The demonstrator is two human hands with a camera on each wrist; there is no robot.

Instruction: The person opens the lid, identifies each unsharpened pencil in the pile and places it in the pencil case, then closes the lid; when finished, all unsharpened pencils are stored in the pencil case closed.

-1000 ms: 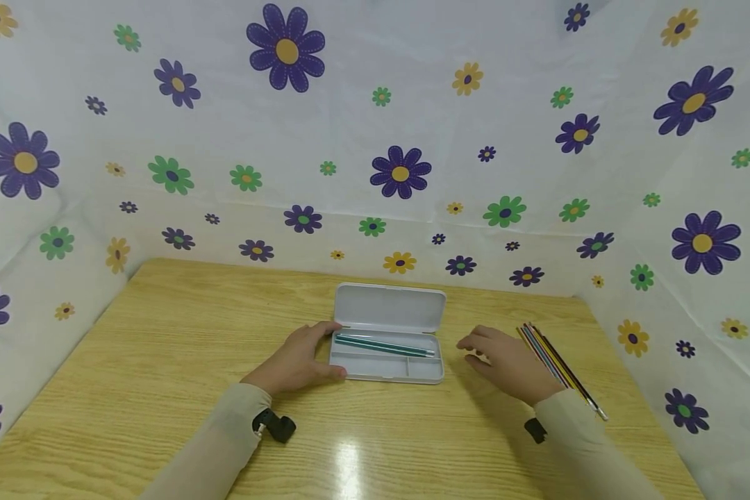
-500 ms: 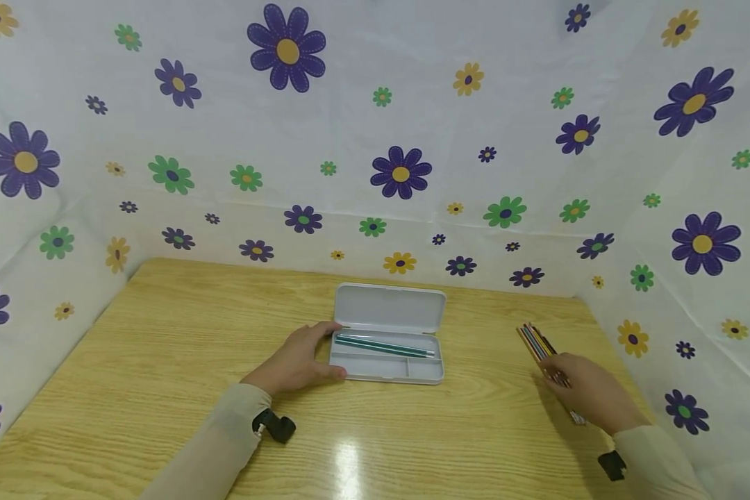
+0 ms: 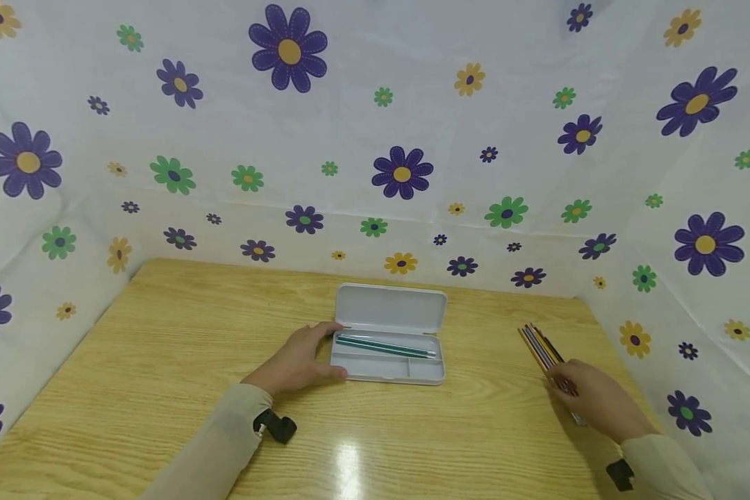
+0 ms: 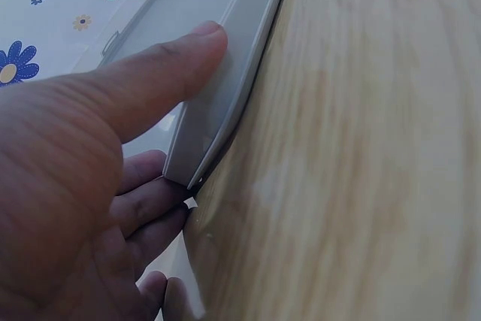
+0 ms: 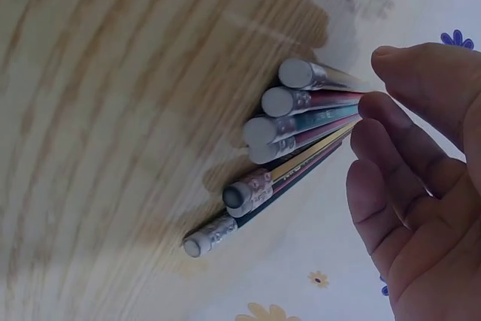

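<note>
A white pencil case point(image 3: 375, 368) lies with its lid up in the middle of the table. Two green pencils point(image 3: 384, 345) lie in its long back compartment. My left hand point(image 3: 294, 364) holds the case's left end, thumb at the front edge and fingers round the back corner. At the right, my right hand point(image 3: 600, 399) is over a bundle of several pencils point(image 3: 540, 347). In the right wrist view, its thumb and bent fingers point(image 5: 368, 193) stand apart beside the pencils, whose eraser ends point(image 5: 278, 101) fan out. Whether the fingertips touch a pencil is hard to tell.
The wooden table point(image 3: 212, 312) extends to both sides of the case. A white flower-printed cloth point(image 3: 350, 125) closes off the back and sides, near the bundle on the right. The case's front compartments point(image 3: 370, 365) show bare bottoms.
My right hand has moved from beside the case rightward to the pencil bundle, then slightly toward me along it. My left hand and the case have stayed put.
</note>
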